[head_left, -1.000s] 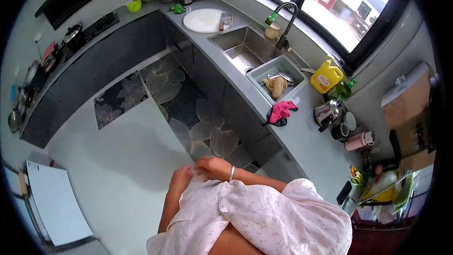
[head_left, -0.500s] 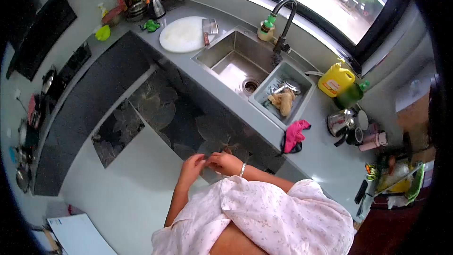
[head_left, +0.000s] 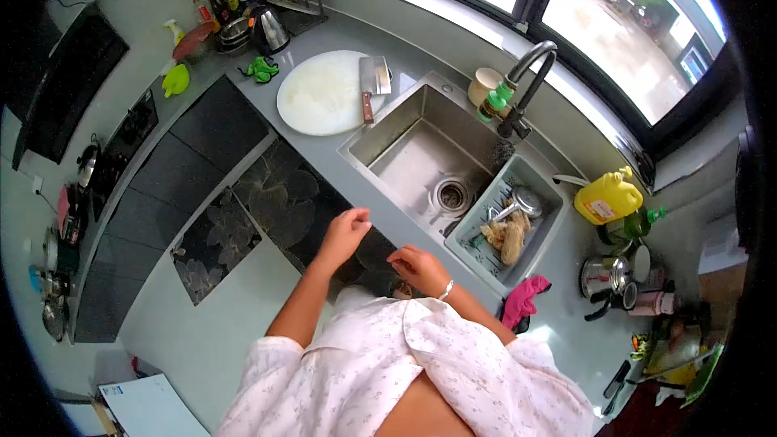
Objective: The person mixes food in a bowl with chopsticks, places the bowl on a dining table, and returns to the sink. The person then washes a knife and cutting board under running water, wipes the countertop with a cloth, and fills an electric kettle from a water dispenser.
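Observation:
My left hand [head_left: 346,235] is held in the air before the counter edge, fingers loosely curled, with nothing visible in it. Lower and to the right, my right hand [head_left: 418,269], with a silver bracelet at its wrist, is also empty, its fingers bent. Beyond them is the steel sink [head_left: 421,158]. A grey basket [head_left: 469,248] at the sink's right side holds a ladle [head_left: 526,201] and a tan cloth-like item [head_left: 508,239]. On the round white board [head_left: 320,95] lies a cleaver [head_left: 374,77].
A black faucet [head_left: 526,101] rises behind the sink. Right of the basket are a yellow jug [head_left: 607,197], a steel kettle [head_left: 603,277] and a pink cloth [head_left: 524,299]. A green cloth [head_left: 261,70] and a dark kettle [head_left: 269,30] stand farther left.
My hands were close together at my waist; they have moved apart and forward toward the counter. The view has shifted, and the sink and board look nearer.

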A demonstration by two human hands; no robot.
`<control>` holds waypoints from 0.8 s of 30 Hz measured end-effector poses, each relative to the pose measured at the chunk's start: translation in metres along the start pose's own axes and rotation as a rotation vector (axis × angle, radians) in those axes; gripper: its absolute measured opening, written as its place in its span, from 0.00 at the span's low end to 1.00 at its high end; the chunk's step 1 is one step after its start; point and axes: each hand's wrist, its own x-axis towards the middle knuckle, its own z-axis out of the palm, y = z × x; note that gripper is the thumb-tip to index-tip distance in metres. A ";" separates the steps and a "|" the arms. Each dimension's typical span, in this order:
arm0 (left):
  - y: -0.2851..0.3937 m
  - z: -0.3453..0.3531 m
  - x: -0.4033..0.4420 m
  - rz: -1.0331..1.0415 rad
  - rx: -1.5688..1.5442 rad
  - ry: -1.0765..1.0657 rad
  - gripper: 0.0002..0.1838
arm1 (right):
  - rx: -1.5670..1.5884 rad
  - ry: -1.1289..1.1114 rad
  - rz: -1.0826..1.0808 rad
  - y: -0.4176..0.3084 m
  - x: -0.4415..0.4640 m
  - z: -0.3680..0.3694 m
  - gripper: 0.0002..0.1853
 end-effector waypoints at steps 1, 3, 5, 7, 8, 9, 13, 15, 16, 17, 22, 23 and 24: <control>0.002 -0.004 0.023 -0.002 0.042 -0.002 0.17 | 0.029 0.039 0.044 0.009 -0.001 0.001 0.07; 0.008 -0.010 0.065 0.009 0.075 0.005 0.19 | 0.112 0.141 0.112 0.025 -0.004 0.005 0.08; 0.006 -0.012 0.116 0.041 0.101 0.008 0.21 | 0.121 0.168 0.237 0.024 -0.004 -0.005 0.08; -0.007 -0.010 0.168 0.067 0.136 -0.031 0.23 | 0.100 0.253 0.329 0.022 -0.003 -0.014 0.08; -0.010 -0.009 0.191 0.062 0.147 -0.003 0.26 | 0.097 0.278 0.347 0.023 -0.001 -0.016 0.08; -0.017 -0.007 0.217 0.062 0.158 0.029 0.29 | 0.095 0.342 0.364 0.025 0.003 -0.017 0.08; -0.018 -0.008 0.289 0.028 0.301 0.041 0.36 | 0.144 0.521 0.472 0.032 0.031 -0.007 0.07; -0.024 -0.005 0.314 0.006 0.338 0.056 0.37 | 0.184 0.569 0.540 0.028 0.049 -0.005 0.07; -0.028 -0.004 0.327 -0.016 0.388 0.094 0.38 | 0.141 0.570 0.537 0.026 0.062 -0.003 0.07; -0.028 -0.005 0.334 -0.057 0.417 0.087 0.40 | 0.101 0.569 0.535 0.021 0.074 -0.001 0.07; -0.019 -0.014 0.357 -0.180 0.553 -0.039 0.41 | 0.064 0.605 0.590 0.003 0.127 0.007 0.08; -0.029 -0.012 0.361 -0.127 0.523 -0.017 0.41 | 0.056 0.603 0.594 0.000 0.131 0.010 0.08; -0.040 -0.013 0.369 -0.174 0.469 -0.062 0.41 | 0.050 0.653 0.630 -0.001 0.133 0.014 0.08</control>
